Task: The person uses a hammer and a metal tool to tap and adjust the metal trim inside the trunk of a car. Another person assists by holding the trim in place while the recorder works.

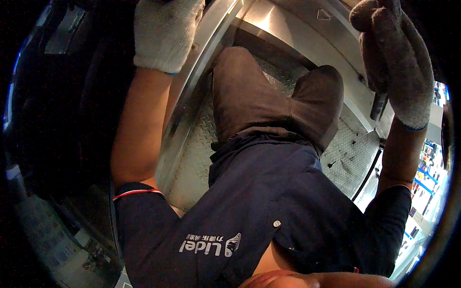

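My left hand (163, 36), in a pale knit glove, is at the top edge beside a long metal rail (213, 36); its fingertips are out of view, so its grip is unclear. My right hand (398, 65), in a darker-looking, soiled knit glove, is raised at the upper right with its fingers closed round a dark bar (377, 108), whose lower part shows below the glove. My bent legs, in brown trousers, lie between the two arms.
A tread-plate metal floor (348, 163) lies around my legs, bordered by a steel wall (283, 21) with a ledge. The left side is dark. Beyond an edge at the far right, a brightly lit area shows blue shelving (427, 177) with small items.
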Tool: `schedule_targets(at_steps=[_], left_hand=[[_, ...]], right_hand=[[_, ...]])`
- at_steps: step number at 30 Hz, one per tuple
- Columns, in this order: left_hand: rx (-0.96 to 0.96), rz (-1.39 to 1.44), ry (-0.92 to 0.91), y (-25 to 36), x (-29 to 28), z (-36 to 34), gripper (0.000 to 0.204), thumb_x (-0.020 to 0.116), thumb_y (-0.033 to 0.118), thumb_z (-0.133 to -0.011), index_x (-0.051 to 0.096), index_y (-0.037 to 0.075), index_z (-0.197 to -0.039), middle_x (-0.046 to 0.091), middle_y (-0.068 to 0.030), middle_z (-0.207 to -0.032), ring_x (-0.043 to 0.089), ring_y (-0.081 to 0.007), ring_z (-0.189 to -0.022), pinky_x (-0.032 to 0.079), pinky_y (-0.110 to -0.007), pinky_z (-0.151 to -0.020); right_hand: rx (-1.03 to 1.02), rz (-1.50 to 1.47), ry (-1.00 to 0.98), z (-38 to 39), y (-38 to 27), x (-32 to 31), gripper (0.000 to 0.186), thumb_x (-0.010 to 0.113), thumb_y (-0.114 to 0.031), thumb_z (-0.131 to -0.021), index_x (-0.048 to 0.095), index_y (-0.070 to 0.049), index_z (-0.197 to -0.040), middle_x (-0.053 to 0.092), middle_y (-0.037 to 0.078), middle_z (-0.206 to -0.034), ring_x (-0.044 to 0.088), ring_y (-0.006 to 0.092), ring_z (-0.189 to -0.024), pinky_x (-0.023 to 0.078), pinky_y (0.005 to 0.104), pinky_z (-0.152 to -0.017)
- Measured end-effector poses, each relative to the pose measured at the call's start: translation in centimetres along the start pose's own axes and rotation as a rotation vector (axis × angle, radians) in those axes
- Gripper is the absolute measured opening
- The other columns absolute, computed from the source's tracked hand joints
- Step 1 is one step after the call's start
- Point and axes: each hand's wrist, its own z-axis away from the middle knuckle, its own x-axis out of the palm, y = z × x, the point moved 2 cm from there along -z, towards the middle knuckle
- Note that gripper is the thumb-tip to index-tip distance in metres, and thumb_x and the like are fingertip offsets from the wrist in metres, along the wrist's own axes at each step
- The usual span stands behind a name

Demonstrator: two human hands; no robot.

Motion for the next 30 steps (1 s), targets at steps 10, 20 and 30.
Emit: schedule_targets(at_steps=[10,20,30], left_hand=[[-0.044,0.025,-0.041,-0.6,-0.2,0.0,0.04,0.076,0.03,-0.1,0.049,0.02,-0.071,0.041,0.0087,-0.058,0.034,-0.0034,-0.048,0.025,-0.026,-0.047],[-0.05,-0.026,-0.076,0.4,-0.7,0.7,0.038,0.073,0.022,-0.1,0.049,0.019,-0.071,0.042,0.0082,-0.058,0.033,-0.0034,-0.048,0.025,-0.026,-0.046],[-0.089,-0.021,-0.227,-0.7,-0.8,0.5,0.032,0.075,0.022,-0.095,0.054,0.016,-0.072,0.047,0.0063,-0.062,0.041,-0.0054,-0.055,0.032,-0.027,-0.053]], right_hand=[[-0.8,0.812,-0.097,-1.0,0.9,-2.5,0.046,0.064,-0.007,-0.104,0.058,-0.007,-0.149,0.056,0.024,-0.151,0.067,0.0317,-0.127,0.06,0.0373,-0.101],[-0.124,0.161,0.195,-0.6,2.0,1.1,0.046,0.065,-0.042,-0.106,0.068,-0.005,-0.134,0.075,0.008,-0.104,0.069,0.0097,-0.08,0.051,0.0212,-0.065],[0.07,0.006,0.065,-0.6,-2.6,2.6,0.042,0.063,-0.042,-0.107,0.068,-0.005,-0.126,0.07,0.001,-0.093,0.054,0.0027,-0.059,0.038,0.0201,-0.05]])
